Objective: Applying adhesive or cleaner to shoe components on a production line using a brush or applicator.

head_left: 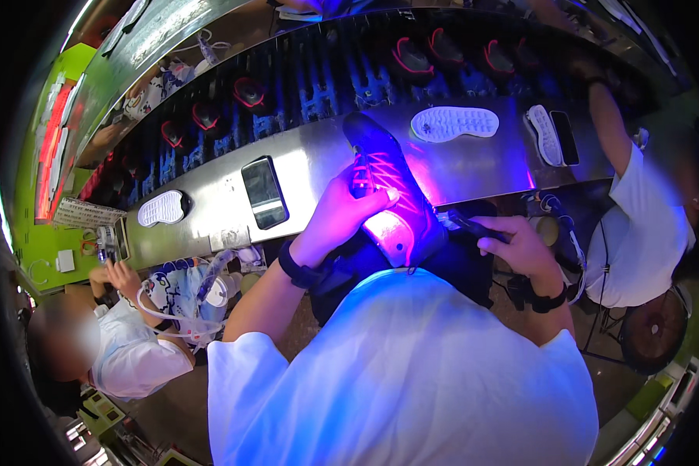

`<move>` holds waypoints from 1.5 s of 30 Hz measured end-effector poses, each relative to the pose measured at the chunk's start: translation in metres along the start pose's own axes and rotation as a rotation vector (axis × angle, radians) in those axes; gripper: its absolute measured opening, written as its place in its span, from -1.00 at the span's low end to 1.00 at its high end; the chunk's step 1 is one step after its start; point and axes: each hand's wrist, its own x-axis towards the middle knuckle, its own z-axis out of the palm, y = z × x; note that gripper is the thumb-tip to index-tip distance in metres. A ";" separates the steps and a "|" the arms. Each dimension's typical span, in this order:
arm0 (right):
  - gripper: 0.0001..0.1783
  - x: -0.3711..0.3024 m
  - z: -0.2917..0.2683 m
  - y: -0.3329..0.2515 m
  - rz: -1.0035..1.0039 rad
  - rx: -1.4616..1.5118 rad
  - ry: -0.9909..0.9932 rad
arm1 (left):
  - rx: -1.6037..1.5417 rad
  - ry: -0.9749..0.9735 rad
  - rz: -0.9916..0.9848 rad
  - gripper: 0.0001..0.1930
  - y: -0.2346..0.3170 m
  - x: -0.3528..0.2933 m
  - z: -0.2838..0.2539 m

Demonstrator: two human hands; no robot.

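Note:
A dark shoe upper (400,186) with pink-red lacing stands tilted in front of me, its toe pointing away over the metal ledge. Violet light falls on it and glows brightly near its heel. My left hand (349,206) is closed on its left side, with the thumb across the laced part. In my right hand (520,245) is a slim black-handled brush (478,227), its head against the shoe's right side near the heel. The fine detail of the brush head is too dark to make out.
On the metal ledge (314,151) lie a phone (265,193), a white sole (455,124) and another white sole (161,209) at left. Behind it, a dark conveyor rack (318,101) carries several red-edged shoe uppers. Co-workers (140,349) sit on both sides.

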 end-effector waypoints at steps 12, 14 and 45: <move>-0.60 0.006 -0.005 -0.016 -0.287 -0.426 0.285 | -0.403 0.047 -0.254 -0.59 -0.013 0.002 0.009; -0.60 0.016 -0.010 -0.024 -0.347 -0.476 0.270 | -0.522 0.029 -0.342 -0.58 -0.011 -0.004 0.008; -0.60 0.077 0.001 0.030 -0.563 -0.398 0.352 | -1.155 -0.265 -0.484 -0.49 -0.006 0.007 0.011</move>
